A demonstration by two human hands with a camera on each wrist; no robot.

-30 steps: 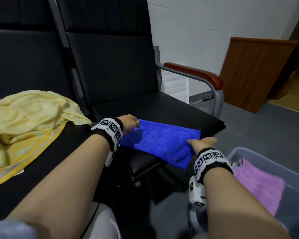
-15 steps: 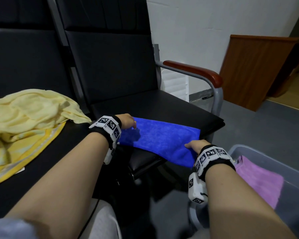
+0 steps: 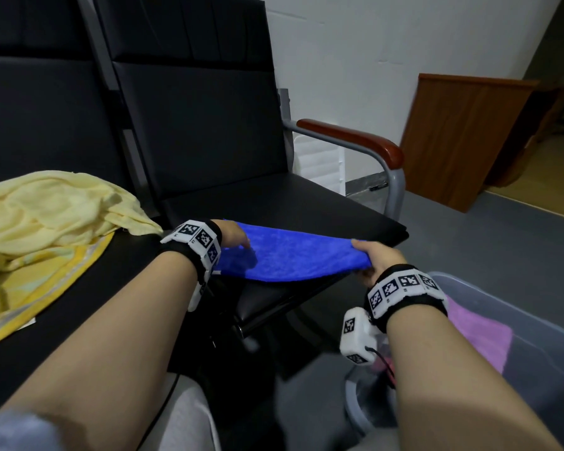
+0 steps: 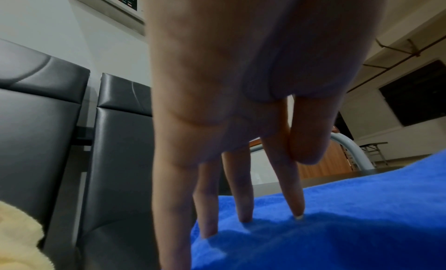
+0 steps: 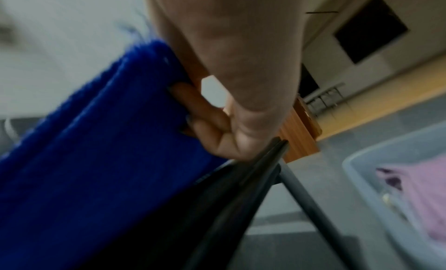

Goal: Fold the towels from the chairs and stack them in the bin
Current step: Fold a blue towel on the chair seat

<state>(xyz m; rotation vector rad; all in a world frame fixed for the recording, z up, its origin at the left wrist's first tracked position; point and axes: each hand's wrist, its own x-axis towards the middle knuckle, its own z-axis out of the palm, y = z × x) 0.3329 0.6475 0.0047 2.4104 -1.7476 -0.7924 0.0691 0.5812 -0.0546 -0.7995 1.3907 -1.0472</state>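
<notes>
1 pink towel [image 3: 476,333] already lies in the bin [image 3: 534,320], so 1 towel is done. The blue towel [image 3: 290,255] lies on the chair seat [image 3: 274,206], left of the bin, and looks part folded. The right hand [image 3: 375,258] pinches its end. The left hand [image 3: 232,236] presses straight fingers [image 4: 243,197] on it. The yellow towel [image 3: 46,216], further left of the bin, still needs folding.
</notes>
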